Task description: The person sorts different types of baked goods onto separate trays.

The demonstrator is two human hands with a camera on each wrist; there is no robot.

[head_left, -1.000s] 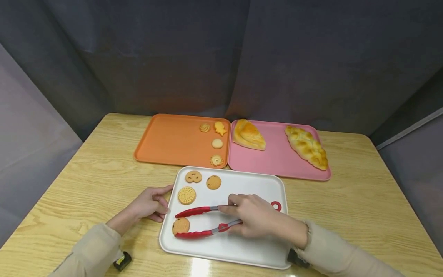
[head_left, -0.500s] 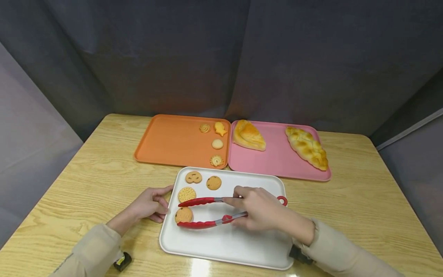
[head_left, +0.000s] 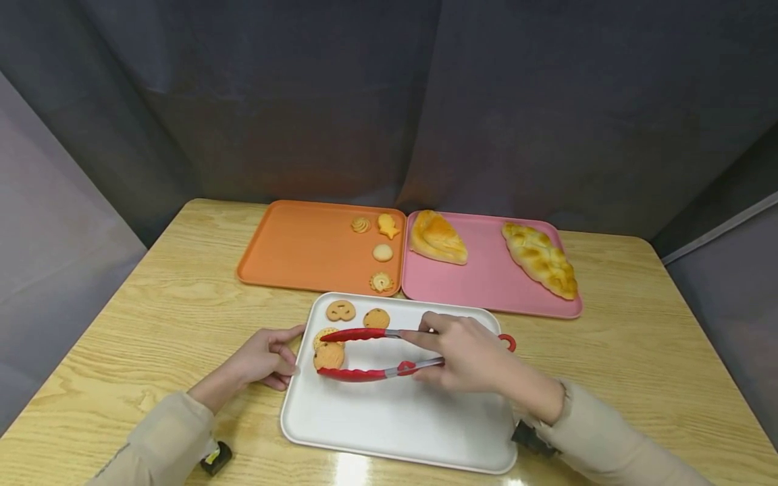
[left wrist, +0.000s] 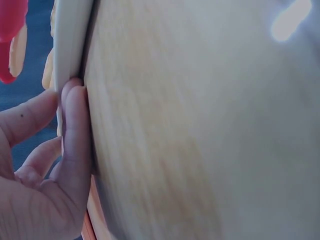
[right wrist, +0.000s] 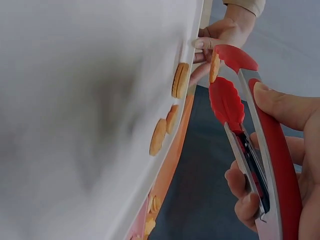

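Biscuit, round, brown and chocolate-chipped (head_left: 329, 356), sits pinched between red silicone-tipped metal tongs (head_left: 365, 354) over the white rectangular tray's (head_left: 395, 432) left end. Likely light, stiff, brittle: squeeze its edges gently. Right hand (head_left: 468, 353) grip clasps the tong arms; left hand (head_left: 264, 358) fingers curl on the tray's edge.

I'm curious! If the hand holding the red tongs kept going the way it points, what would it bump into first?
Probably the left hand gripping the white tray rim; the right hand points its tongs, pinching a cookie, that way. Depth is unclear.
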